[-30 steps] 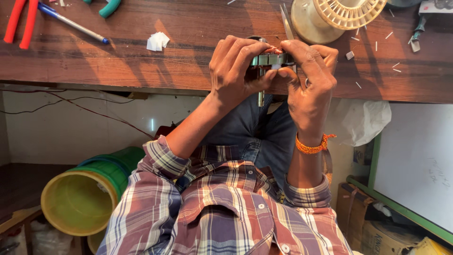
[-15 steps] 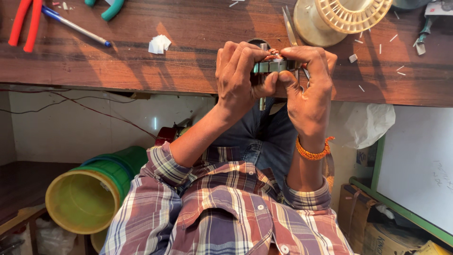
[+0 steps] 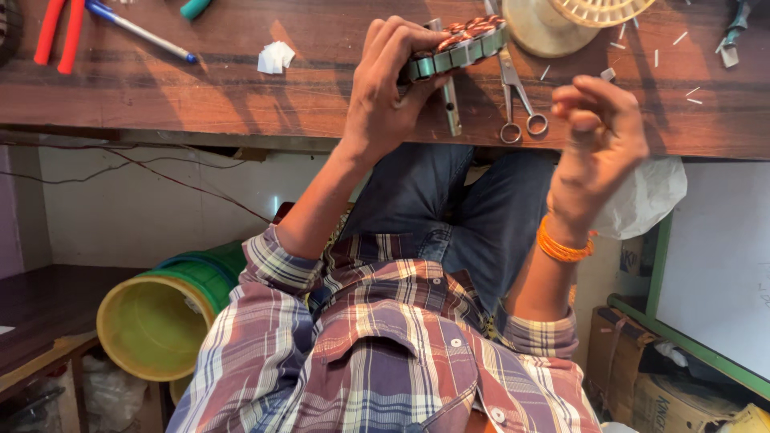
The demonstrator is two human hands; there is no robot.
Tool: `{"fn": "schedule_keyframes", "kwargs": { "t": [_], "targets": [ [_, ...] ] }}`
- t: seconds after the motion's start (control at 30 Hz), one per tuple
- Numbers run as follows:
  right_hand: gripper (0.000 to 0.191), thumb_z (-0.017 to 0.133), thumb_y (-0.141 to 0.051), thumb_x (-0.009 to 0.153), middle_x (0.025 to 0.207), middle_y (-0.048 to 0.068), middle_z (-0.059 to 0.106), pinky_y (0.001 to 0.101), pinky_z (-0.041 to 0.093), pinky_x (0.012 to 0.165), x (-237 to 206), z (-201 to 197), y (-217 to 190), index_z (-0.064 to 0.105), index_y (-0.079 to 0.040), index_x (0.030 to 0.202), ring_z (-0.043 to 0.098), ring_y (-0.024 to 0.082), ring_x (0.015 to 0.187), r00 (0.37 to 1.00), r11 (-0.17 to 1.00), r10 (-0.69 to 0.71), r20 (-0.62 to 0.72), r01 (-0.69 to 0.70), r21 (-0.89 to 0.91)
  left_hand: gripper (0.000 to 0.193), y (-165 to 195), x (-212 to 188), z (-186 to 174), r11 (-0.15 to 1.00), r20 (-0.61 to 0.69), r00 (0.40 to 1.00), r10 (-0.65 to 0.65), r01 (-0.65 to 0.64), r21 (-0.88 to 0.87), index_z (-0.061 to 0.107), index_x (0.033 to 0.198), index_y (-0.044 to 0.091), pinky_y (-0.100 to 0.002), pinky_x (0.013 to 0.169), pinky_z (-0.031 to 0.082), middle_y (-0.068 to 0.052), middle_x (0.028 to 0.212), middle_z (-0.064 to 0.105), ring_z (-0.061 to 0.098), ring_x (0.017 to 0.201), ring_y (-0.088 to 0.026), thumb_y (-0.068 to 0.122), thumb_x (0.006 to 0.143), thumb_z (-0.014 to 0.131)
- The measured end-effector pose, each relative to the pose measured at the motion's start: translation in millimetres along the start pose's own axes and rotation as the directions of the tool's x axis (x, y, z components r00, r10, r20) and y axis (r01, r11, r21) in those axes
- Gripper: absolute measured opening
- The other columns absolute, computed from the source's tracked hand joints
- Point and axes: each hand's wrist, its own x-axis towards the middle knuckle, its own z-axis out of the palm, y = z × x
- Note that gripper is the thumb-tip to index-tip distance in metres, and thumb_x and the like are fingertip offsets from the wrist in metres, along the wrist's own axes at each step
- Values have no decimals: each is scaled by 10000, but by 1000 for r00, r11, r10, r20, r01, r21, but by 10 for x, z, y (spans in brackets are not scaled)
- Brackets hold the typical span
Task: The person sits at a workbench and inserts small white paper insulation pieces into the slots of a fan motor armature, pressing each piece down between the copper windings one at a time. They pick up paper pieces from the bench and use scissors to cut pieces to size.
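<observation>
Right now my left hand (image 3: 393,88) is clamped on the wound stator ring (image 3: 459,44) — a grey metal ring with copper-coloured coils showing along its upper edge. The fingers curl over its near end and the thumb presses from below, so the ring juts out to the right of the grip, tilted edge-on above the wooden bench (image 3: 200,88). My right hand (image 3: 597,140) hangs apart from it, lower and to the right, fingers loosely curled, nothing in it that I can see; an orange band (image 3: 561,244) sits on that wrist.

Just under the ring, close to my left thumb, a slim metal tool (image 3: 451,108) lies on the bench, and just beside it, between the two hands, a small pair of scissors (image 3: 517,100) with its loops at the bench edge. Beyond the right hand stands a cream plastic fan part (image 3: 561,24), touching the top border, with pale slivers scattered around it. Well off to the left of the grip lie a crumpled scrap of white paper (image 3: 275,56), a blue pen (image 3: 136,30) and red-handled pliers (image 3: 58,32) — all out of reach of my fingers. Below the bench, a yellow-green bucket (image 3: 160,321) lies on its side.
</observation>
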Motion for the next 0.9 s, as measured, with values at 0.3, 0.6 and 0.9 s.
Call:
{"fn": "schedule_keyframes", "kwargs": {
  "t": [0.3, 0.6, 0.9],
  "targets": [
    [266, 699, -224, 1197, 1064, 84, 708, 257, 556, 890, -156, -295, 353, 683, 40, 1165, 702, 157, 990, 991, 983, 121, 64, -111, -144, 515, -161, 187, 14, 971, 109, 986, 129, -148, 188, 617, 1316, 122, -423, 1104, 449, -65, 1297, 628, 569, 1251, -309, 3, 853, 810],
    [535, 835, -536, 961, 986, 44, 595, 431, 453, 938, -220, -177, 520, 733, -72, 1208, 569, 218, 903, 992, 713, 74, 100, 18, -701, 493, -292, -252, -950, 850, -98, 985, -145, 175, 497, 601, 1387, 160, -455, 1118, 444, -66, 1389, 594, 503, 1338, -296, 433, 1020, 783],
    [396, 799, -311, 984, 1021, 43, 686, 397, 493, 912, -364, -158, 489, 693, -41, 1253, 617, 223, 995, 994, 717, -26, 108, 94, -691, 486, -334, -1022, -1514, 555, -63, 984, -169, 148, 819, 649, 1392, 162, -478, 1087, 394, -67, 1427, 521, 473, 1301, -313, 505, 1048, 676]
  ]
}}
